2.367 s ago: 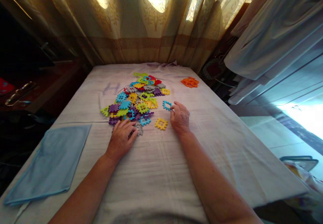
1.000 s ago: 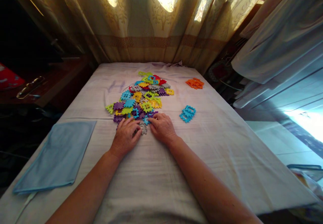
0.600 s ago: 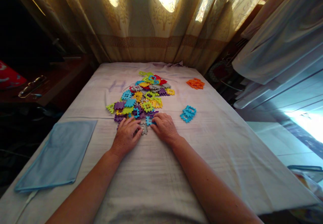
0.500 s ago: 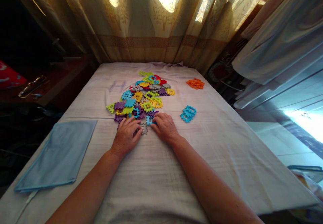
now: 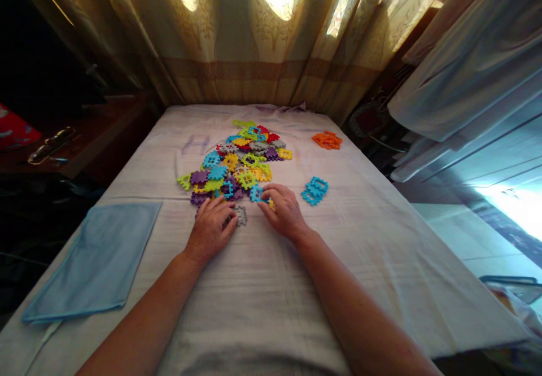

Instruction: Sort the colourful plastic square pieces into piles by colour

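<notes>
A heap of notched plastic building tiles (image 5: 231,162) in several colours lies on the cloth-covered table. My left hand (image 5: 212,222) rests at its near edge, fingers apart over the tiles. Beside the left thumb sits a grey tile (image 5: 241,215), partly hidden by the hand. My right hand (image 5: 284,211) is closed, with thumb and fingers on a blue tile (image 5: 256,193) at the heap's near right side. A bit of yellow tile (image 5: 271,202) shows between the right thumb and fingers.
Blue tiles (image 5: 315,190) lie in a small group to the right, and orange tiles (image 5: 327,140) sit farther back. A folded light-blue cloth (image 5: 95,257) is at the left table edge. A patterned curtain (image 5: 232,43) hangs behind the table.
My right hand has shifted slightly right, and the blue tile has moved a little right and away from me. A yellow bit now shows by the right fingers. My left hand stays in place.
</notes>
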Demonstrator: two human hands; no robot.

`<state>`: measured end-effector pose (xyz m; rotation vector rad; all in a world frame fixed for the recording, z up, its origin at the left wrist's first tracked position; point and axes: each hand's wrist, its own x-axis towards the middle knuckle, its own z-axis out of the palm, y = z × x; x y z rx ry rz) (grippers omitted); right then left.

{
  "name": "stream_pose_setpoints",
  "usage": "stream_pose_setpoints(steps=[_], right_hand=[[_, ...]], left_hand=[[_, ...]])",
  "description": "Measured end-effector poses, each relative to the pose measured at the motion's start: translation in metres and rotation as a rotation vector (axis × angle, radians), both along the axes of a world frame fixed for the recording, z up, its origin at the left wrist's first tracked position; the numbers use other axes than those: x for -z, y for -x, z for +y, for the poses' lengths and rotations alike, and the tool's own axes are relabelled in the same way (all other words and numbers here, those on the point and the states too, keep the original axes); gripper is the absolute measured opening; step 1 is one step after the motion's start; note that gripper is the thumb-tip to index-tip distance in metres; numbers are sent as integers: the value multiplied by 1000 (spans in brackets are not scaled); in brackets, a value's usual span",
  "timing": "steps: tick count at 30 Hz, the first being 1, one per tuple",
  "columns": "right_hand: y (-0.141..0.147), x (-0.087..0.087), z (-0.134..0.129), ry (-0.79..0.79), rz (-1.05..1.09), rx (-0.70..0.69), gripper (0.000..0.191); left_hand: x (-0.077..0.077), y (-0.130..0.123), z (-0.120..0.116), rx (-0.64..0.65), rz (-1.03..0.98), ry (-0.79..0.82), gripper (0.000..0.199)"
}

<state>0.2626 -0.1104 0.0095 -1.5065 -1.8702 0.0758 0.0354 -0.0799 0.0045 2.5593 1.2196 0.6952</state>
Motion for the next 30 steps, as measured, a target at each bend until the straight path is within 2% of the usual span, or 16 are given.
stream_pose_setpoints(steps=[3,7,9,11,16,23,25,30], right_hand=[[-31,3,3,-57,-6,210,15],[-76,11,4,-38,-46,522,15],[-91,13,2,-14,-63,622,17],[-97,14,0,17,-78,667,18],[-96,13,-2,105,-104,685,21],[-82,6,-2,68,-104,646,22],[-71,5,0,48,-110,581,22],[-32,9,9,54,-112,320,25]], left_hand=[[0,0,0,0,-5,13,20],[0,0,0,-3,-11,13,19],[0,0,0,-3,-11,8,20],[0,0,0,-2,-10,2,20],[1,1,0,6,3,-10,20],[1,0,0,2,0,-7,20],[1,0,0,1,2,-2,19],[0,0,0,0,3,8,19]])
